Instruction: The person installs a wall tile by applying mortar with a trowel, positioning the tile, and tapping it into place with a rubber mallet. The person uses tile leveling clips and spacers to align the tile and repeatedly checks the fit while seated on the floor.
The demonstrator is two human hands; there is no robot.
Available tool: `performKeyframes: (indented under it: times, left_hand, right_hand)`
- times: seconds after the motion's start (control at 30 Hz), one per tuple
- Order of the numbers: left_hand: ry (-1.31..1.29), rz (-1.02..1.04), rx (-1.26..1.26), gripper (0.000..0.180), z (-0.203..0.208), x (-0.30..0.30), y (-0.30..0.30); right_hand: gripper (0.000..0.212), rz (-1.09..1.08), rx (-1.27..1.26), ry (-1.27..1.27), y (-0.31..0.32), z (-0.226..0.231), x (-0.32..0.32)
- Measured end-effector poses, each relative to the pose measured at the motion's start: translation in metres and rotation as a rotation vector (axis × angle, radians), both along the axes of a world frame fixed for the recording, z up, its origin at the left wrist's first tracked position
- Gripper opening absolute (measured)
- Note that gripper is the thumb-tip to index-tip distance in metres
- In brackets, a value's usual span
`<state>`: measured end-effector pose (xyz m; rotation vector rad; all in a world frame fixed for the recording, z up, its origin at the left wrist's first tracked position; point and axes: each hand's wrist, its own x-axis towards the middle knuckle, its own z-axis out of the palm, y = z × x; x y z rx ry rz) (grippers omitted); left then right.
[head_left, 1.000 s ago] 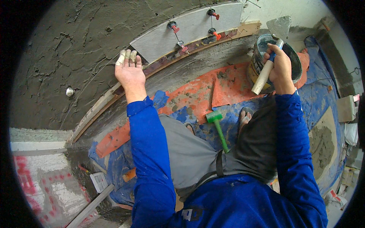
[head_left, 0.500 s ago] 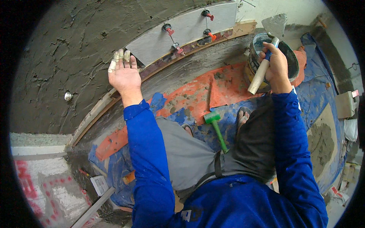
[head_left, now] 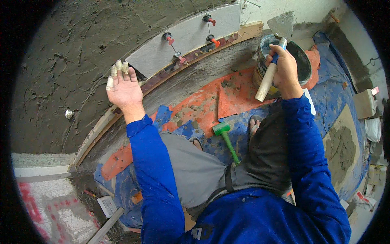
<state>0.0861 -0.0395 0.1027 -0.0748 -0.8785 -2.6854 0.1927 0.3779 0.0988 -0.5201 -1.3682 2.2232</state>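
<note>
My right hand [head_left: 283, 69] is wrapped round the handle of a trowel [head_left: 282, 25], its grey, mortar-smeared blade pointing away from me. Behind that hand stands a bucket [head_left: 305, 77] with a dark inside and a wet, pale-blue smeared wall. My left hand [head_left: 124, 88] is palm up with its fingers stretched out and whitish coverings on several fingertips; nothing lies in it. It is close to the lower left corner of a grey tile [head_left: 156, 51] set against the wet mortar wall [head_left: 69, 57]. Red-handled levelling clips [head_left: 168, 38] stick out along the tile's edges.
Below the tile runs a curved wooden strip [head_left: 251, 31]. A green mallet [head_left: 228, 140] lies between my legs on blue sheeting [head_left: 239, 122], near an orange sheet [head_left: 195, 99]. To the right is a mortar-covered board [head_left: 341, 148]. A small knob [head_left: 69, 113] protrudes from the wall.
The whole scene has shifted slightly left in view. Both hands keep nearly the same pose, the right still gripping the trowel and the left still outstretched.
</note>
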Motion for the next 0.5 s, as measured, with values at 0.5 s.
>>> performKeyframes:
  times: [0.5]
  left_hand:
    - [-0.35,0.108,-0.102,0.028,-0.012,-0.008,-0.004]
  right_hand:
    - [0.015,-0.005,0.0,-0.018,-0.002,0.002,0.0]
